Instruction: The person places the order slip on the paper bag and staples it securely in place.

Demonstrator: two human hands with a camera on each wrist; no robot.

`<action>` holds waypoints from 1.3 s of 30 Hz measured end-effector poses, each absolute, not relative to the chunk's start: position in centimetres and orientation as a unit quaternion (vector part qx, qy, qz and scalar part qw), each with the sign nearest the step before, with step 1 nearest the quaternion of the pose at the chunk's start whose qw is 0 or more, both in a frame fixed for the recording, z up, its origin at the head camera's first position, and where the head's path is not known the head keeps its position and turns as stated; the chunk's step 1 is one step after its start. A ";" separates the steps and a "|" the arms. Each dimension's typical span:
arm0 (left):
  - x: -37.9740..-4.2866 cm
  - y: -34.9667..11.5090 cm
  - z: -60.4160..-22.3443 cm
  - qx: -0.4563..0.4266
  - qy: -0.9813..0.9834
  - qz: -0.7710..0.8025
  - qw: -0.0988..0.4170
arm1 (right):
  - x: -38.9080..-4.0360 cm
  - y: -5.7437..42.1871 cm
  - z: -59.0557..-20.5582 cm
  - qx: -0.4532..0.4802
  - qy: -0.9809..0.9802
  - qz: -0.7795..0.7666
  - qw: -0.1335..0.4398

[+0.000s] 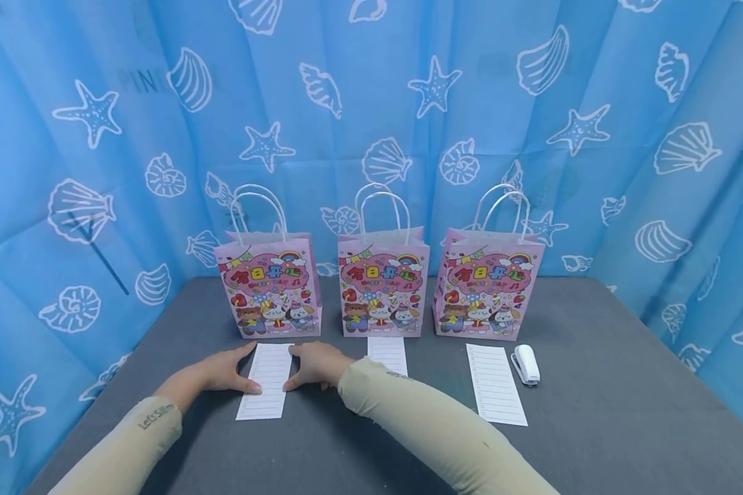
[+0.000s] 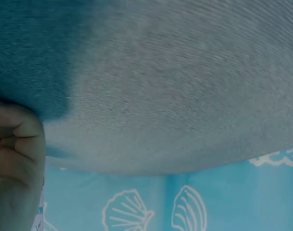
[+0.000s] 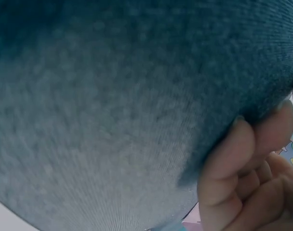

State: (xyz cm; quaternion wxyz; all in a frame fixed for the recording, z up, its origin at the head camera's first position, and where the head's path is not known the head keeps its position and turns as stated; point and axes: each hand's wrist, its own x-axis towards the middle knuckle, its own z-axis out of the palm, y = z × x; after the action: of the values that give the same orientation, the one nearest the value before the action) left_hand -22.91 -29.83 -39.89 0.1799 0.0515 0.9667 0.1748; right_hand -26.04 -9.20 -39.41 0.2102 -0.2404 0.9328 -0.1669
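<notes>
On the grey worktop (image 1: 285, 460), before the leftmost pink cartoon-printed paper bag (image 1: 267, 285), the white lined paper strip (image 1: 271, 375), merely edge-touched by half-spread left hand (image 1: 225, 371) and right hand (image 1: 314, 362), should be kept flat.

Three bags (image 1: 382, 289) stand abreast on the table (image 1: 600, 392) — slips (image 1: 270, 375) before them, a stapler (image 1: 525, 365) beside the rightmost slip (image 1: 497, 385).

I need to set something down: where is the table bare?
Roomy: the table right of the white stapler. Smaller: left of the leftmost gift bag, behind the left sleeve. Crowded: in front of the bags, with paper slips, the left hand and the right hand.
</notes>
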 end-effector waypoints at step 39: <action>-21.2 -26.2 -37.8 -0.090 0.914 0.396 -0.022 | -26.7 -8.3 -37.8 -0.085 0.822 -0.517 0.224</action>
State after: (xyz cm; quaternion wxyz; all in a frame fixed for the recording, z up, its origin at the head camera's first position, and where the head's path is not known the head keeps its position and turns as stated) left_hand -21.19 -26.18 -37.79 -0.0217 -0.0896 0.9137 0.3958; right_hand -26.66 -8.28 -37.78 0.2242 -0.0848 0.8219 -0.5167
